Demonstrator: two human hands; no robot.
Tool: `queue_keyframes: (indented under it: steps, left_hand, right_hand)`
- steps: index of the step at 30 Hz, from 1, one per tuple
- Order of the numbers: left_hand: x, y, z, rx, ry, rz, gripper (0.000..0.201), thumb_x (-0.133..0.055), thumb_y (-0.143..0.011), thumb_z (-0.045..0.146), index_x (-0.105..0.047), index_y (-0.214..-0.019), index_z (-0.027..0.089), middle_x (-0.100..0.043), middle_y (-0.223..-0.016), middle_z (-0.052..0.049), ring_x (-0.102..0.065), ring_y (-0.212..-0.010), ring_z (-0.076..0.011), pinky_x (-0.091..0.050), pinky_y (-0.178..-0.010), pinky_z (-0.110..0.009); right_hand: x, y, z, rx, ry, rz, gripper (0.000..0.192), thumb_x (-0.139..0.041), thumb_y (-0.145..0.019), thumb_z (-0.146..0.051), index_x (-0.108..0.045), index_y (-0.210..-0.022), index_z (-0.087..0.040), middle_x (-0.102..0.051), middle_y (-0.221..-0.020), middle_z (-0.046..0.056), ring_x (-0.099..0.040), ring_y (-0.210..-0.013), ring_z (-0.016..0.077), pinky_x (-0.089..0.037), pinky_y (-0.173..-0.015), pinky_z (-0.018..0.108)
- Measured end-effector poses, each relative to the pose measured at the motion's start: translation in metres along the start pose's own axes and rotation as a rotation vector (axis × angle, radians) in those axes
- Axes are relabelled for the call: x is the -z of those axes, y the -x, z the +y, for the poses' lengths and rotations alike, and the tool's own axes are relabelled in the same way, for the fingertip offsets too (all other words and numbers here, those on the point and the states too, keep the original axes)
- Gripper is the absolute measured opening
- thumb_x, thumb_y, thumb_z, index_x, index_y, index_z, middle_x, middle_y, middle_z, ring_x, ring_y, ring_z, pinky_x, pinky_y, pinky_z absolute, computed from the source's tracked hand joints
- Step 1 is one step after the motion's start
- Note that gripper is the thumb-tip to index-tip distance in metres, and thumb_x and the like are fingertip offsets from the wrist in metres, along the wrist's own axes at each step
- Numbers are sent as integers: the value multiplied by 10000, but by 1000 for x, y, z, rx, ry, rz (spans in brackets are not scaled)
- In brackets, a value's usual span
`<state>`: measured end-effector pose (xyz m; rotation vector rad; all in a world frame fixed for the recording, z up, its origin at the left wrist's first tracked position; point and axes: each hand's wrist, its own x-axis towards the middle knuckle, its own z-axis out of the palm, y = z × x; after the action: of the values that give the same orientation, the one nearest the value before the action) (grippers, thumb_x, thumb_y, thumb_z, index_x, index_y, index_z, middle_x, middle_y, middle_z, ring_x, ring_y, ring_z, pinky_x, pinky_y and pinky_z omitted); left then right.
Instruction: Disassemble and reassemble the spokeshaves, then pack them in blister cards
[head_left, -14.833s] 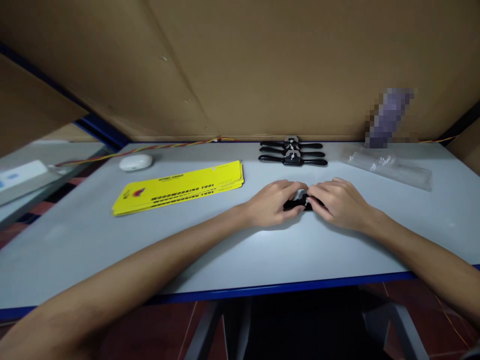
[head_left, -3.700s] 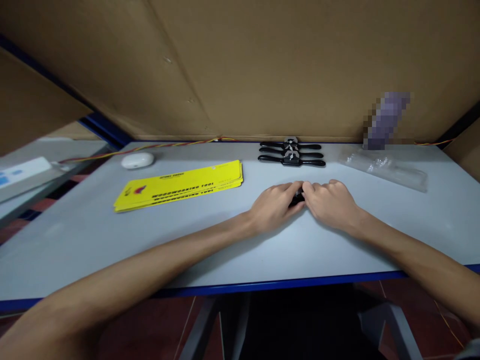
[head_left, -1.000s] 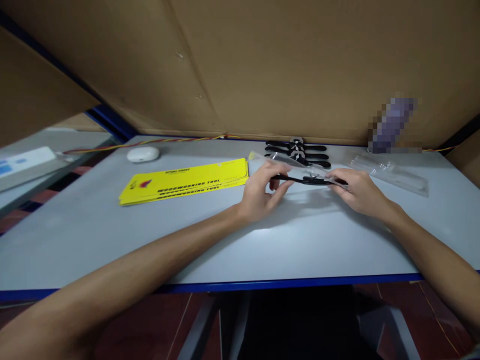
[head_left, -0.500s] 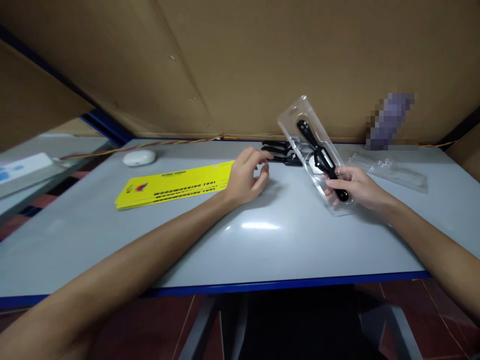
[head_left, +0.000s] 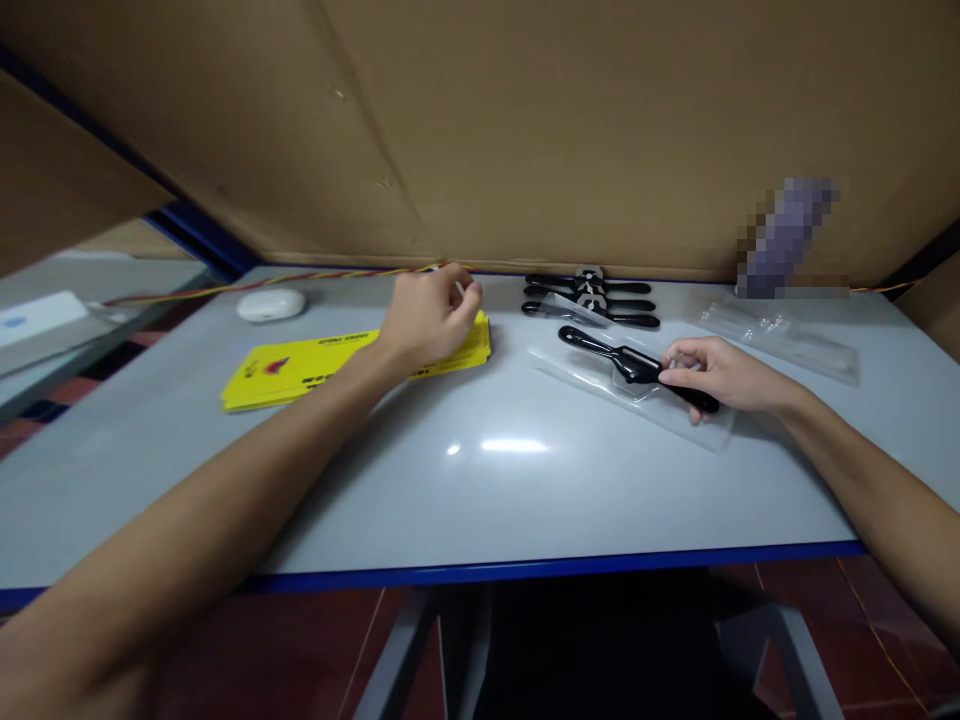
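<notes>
Right hand (head_left: pixel 716 375) gripping slim black tool (head_left: pixel 637 368), glossy clear blister shell (head_left: pixel 592 368)

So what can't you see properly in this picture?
- Head view: the purple thing at the back right is blurred into squares, so I can't tell what it is.
- The yellow cards: small print too tiny to read, and the left hand covers their right end.
- The black tool in its clear pack: the right hand hides its near handle.
- The white object: too small to identify.
</notes>
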<state>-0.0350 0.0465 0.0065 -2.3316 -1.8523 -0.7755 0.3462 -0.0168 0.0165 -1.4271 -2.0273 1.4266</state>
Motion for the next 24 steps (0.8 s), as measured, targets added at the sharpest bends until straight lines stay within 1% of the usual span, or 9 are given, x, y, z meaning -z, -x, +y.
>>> queue_keyframes:
  steps: [2, 4, 5, 7, 10, 12, 16, 20, 24]
  left_hand:
    - [3, -1, -6, 12, -147, -92, 325, -463, -968, 378, -680, -993, 137, -659, -966, -120, -613, -877, -245, -449, -799, -347]
    - [1, -2, -10, 58, -268, -190, 411, -440, -992, 448, -708, -1064, 145, -662, -1124, -171, -636, -971, -307, -473, -801, -377]
    - [-1, -2, -11, 90, -308, -233, 443, -427, -995, 481, -717, -1075, 156, -667, -1144, -181, -648, -982, -332, -481, -785, -387]
    - [-6, -2, -12, 117, -342, -285, 464, -420, -985, 513, -726, -1060, 171, -694, -1111, -182, -668, -977, -359, -488, -767, -395]
    - [-10, -2, -10, 88, -342, -276, 468, -423, -972, 521, -727, -1042, 173, -715, -1101, -179, -681, -984, -363, -491, -783, -403]
    - [-9, -1, -6, 52, -343, -258, 479, -412, -977, 523, -727, -1045, 169, -715, -1112, -185, -680, -1012, -372, -493, -793, -413]
    - [-6, 4, 8, -34, -368, -240, 490, -382, -1010, 522, -712, -1083, 168, -712, -1117, -175, -686, -1047, -373, -497, -778, -405]
    - [-7, 10, 22, -101, -399, -202, 468, -385, -1025, 499, -704, -1089, 163, -708, -1129, -163, -680, -1103, -359, -497, -781, -378]
    - [-10, 11, 24, -94, -378, -262, 479, -370, -1023, 498, -697, -1112, 158, -712, -1093, -159, -707, -987, -360, -491, -727, -391]
  right_hand:
    - [1, 0, 1, 58, 48, 46, 424, -660, -934, -623, -647, -1091, -229, -601, -644, -36, -614, -505, 152, -421, -485, 284]
    - [3, 2, 2, 142, 160, 83, 405, -593, -987, -587, -679, -1160, -231, -602, -667, -29, -584, -540, 148, -417, -525, 294]
    - [4, 2, 2, 181, 239, 98, 392, -568, -1005, -564, -698, -1168, -232, -611, -673, -22, -569, -557, 151, -417, -549, 303]
    - [6, 3, 3, 262, 441, 139, 360, -524, -1032, -510, -734, -1118, -230, -665, -722, 10, -579, -623, 174, -431, -617, 329]
    - [5, 2, 4, 378, 721, 224, 366, -440, -1068, -419, -746, -1041, -219, -752, -931, 86, -651, -841, 243, -459, -768, 383]
    - [2, 0, 5, 415, 802, 266, 397, -385, -1082, -379, -741, -1035, -212, -752, -1018, 116, -659, -940, 275, -466, -834, 406]
    - [-4, -2, 9, 420, 770, 288, 417, -322, -1089, -339, -711, -1039, -197, -710, -1013, 127, -650, -910, 271, -484, -837, 408]
    - [-6, -5, 13, 435, 676, 315, 359, -353, -1072, -315, -689, -1020, -199, -694, -1008, 125, -641, -891, 265, -489, -836, 408]
    - [-6, -9, 13, 440, 587, 336, 320, -381, -1051, -303, -681, -994, -207, -712, -981, 117, -646, -872, 258, -487, -814, 403]
